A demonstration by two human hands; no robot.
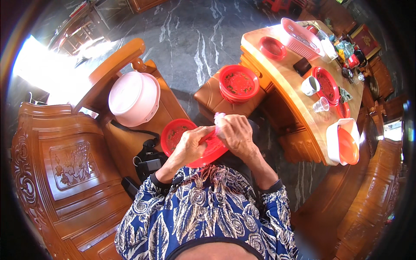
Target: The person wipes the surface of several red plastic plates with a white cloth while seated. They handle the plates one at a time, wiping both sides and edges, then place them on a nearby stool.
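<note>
My left hand (191, 145) is closed on a red plastic piece (208, 154), likely a basin or tray, held low over my lap. My right hand (235, 134) grips a pale pink-and-white wad (219, 118), perhaps cloth or a scrubber, against the red piece's upper edge. Another red basin (172, 132), with green bits in it, rests behind my left hand on the wooden seat. Beyond my hands, stacked red basins (238, 80) with green bits stand on a brown leather stool (207, 96). My fingers partly hide what lies between them.
A pink tub (130, 97) sits on the wooden bench (73, 182) at left. The table (277, 69) at right carries red basins (325, 86), a white cup (310, 86), a plastic cup (321, 104), a white-and-orange container (344, 143), a pink basket (299, 39) and several small items.
</note>
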